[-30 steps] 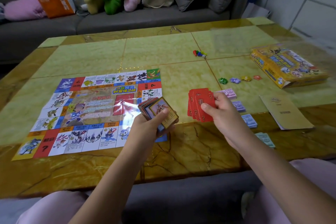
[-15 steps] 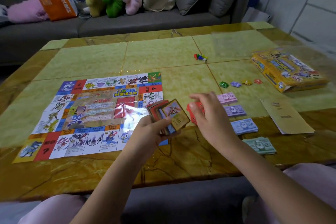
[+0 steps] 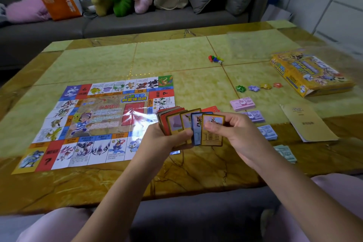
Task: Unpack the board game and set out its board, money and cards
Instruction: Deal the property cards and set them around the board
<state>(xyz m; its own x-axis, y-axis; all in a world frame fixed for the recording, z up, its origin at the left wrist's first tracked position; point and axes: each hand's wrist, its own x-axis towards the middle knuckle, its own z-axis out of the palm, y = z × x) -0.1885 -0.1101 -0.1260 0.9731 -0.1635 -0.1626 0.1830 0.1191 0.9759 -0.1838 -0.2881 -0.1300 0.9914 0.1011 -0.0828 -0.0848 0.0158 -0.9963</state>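
Note:
The paper game board (image 3: 98, 122) lies unfolded on the left half of the table. My left hand (image 3: 163, 139) grips a fanned stack of picture cards (image 3: 182, 124) above the board's right edge. My right hand (image 3: 235, 133) pinches the rightmost gold-framed card (image 3: 213, 131) of the fan. A red card pile (image 3: 211, 108) lies on the table just behind the fan, mostly hidden. Several stacks of play money (image 3: 242, 103) run in a line to the right, pink farthest, then purple, blue and green nearest.
The yellow game box (image 3: 312, 73) lies at the right edge. A tan booklet (image 3: 308, 122) lies beside the money. Small star tokens (image 3: 258, 87) and pawns with a die (image 3: 216, 59) sit mid-table. A sofa with plush toys and bags stands behind the table (image 3: 176, 53).
My right hand put the red cards down on the table, then came left to the fan in my left hand and now pinches its front card.

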